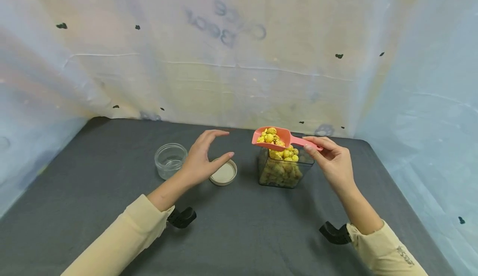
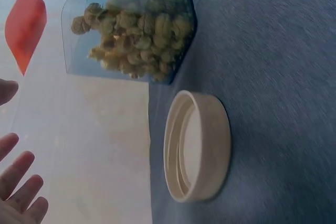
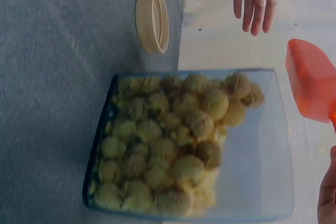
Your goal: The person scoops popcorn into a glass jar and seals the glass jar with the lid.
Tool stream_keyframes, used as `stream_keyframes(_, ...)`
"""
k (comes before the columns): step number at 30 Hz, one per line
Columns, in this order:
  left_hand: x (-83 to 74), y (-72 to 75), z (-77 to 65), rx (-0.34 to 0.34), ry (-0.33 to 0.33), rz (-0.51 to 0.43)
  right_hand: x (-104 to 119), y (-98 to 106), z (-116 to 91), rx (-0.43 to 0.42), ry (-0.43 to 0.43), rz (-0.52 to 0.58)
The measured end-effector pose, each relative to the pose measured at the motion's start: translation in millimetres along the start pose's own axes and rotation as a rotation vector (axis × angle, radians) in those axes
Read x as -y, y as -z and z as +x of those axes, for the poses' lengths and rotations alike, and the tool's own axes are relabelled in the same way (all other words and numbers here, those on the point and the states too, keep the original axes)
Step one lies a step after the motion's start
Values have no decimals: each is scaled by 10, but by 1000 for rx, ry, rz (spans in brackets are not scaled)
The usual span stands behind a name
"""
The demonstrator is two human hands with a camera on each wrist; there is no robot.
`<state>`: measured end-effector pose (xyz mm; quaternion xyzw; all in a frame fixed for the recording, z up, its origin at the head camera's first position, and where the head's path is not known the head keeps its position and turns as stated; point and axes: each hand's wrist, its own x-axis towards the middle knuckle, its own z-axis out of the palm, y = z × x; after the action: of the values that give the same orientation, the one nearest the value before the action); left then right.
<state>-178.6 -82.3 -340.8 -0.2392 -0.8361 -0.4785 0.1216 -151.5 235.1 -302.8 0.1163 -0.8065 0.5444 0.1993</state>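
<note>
My right hand (image 1: 333, 159) pinches the handle of a coral-pink scoop (image 1: 287, 135), which is loaded with yellow popcorn (image 1: 269, 137). The scoop is held above a clear square container (image 1: 285, 174), partly filled with more popcorn (image 3: 163, 145). In the air to the left, my left hand (image 1: 203, 159) is spread, thumb and fingers apart, holding nothing. Below and behind it a beige lid (image 1: 224, 173) lies on the table with its hollow side up. A clear round jar (image 1: 169, 159) without a lid stands left of my left hand.
A dark grey cloth covers the table (image 1: 231, 234). Pale plastic sheeting (image 1: 239, 81) hangs behind the table and along both sides. Black wrist mounts (image 1: 181, 218) sit at both sleeve cuffs.
</note>
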Motion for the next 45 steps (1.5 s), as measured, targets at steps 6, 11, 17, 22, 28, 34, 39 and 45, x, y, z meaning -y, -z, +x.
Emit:
stream_keyframes(6, 81, 111, -94, -65, -69, 55, 47, -114, -9, 22, 28, 63)
stream_keyframes(11, 153, 230, -168, -98, -80, 108, 84, -206, -9, 36, 43, 95)
stream_keyframes(17, 223, 389, -261, -121, -58, 141, 122, -313, -36, 29, 16, 131)
stream_keyframes(22, 306, 507, -341, -140, -36, 183, 183, -439, -75, 18, 9, 159)
stream_keyframes(28, 419, 573, -424, -141, 13, 212, 246, -571, -124, 19, 23, 137)
stream_keyframes(34, 497, 582, -470, -110, 73, 214, 268, -653, -164, 22, 49, 143)
stream_keyframes(39, 563, 630, -504, -102, 124, 223, 295, -776, -152, 40, 92, 173)
stream_keyframes(45, 662, 677, -537, -85, 173, 214, 302, -933, -143, 58, 53, 217)
